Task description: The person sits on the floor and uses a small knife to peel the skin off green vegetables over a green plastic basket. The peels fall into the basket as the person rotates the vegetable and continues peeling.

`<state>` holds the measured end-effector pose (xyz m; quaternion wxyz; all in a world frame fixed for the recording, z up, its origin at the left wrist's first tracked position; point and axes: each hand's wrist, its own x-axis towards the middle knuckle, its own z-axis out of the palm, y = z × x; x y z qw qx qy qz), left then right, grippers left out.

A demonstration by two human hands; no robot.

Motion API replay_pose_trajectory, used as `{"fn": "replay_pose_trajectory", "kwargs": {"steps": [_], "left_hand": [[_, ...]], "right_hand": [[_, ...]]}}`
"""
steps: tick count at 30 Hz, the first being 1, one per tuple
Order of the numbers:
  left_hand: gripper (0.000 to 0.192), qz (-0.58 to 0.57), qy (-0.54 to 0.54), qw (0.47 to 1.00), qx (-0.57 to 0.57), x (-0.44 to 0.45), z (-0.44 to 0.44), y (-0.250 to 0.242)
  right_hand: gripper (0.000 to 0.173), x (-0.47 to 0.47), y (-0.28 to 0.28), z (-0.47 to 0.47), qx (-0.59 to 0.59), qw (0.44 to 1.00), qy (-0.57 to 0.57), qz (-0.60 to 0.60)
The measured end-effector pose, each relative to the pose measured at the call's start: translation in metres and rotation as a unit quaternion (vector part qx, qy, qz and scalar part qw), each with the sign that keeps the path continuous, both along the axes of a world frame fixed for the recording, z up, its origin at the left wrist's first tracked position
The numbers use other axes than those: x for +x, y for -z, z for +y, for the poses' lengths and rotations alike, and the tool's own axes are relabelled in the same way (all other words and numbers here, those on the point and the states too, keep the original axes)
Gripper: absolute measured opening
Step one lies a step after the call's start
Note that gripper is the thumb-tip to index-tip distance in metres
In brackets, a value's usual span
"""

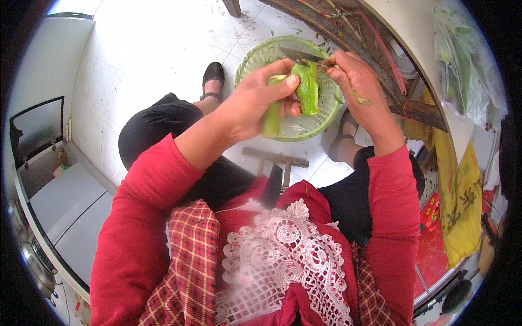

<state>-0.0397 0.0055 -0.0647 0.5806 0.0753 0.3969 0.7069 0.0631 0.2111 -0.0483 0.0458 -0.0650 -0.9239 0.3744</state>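
Observation:
My left hand grips a green vegetable stem, thumb pressed on its side. A paler, smooth length of stem hangs below the palm; whether both belong to one piece I cannot tell. In my right hand is a knife, its dark blade pointing left and lying across the stem's upper end. Green shreds cling to the right wrist. Beneath both hands stands a light green plastic basket with a lattice wall, partly covered by the hands.
Green scraps lie on the white tiled floor beyond the basket. A small wooden stool frame shows between my legs. At right are a wooden shelf beam, a yellow bag bearing writing, and a clear plastic bag holding greens.

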Motion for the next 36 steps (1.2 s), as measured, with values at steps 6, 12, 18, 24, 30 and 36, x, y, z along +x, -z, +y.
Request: {"fn": "replay_pose_trajectory", "kwargs": {"steps": [6,12,18,24,30,36], "left_hand": [[0.044,0.023,0.0,1.0,-0.02,0.001,0.003,0.0],[0.057,0.071,0.051,0.996,-0.008,0.001,0.001,-0.005],[0.065,0.077,0.022,0.997,0.018,-0.002,0.003,-0.004],[0.054,-0.002,-0.032,0.999,-0.01,-0.014,0.006,0.004],[0.053,-0.069,-0.049,0.995,0.044,-0.013,0.011,0.008],[0.05,-0.099,-0.048,0.993,0.051,-0.006,0.014,0.008]], "right_hand": [[0.026,0.003,-0.001,-0.008,0.002,1.0,0.026,-0.004],[0.029,0.003,0.016,0.005,0.0,1.0,0.016,-0.018],[0.03,0.006,0.027,0.014,0.0,0.99,0.113,-0.078],[0.028,0.006,-0.001,-0.012,-0.007,0.997,0.022,0.076],[0.033,0.007,-0.016,-0.028,0.103,0.987,-0.056,0.114],[0.029,0.008,-0.022,-0.027,0.141,0.983,-0.06,0.105]]}}
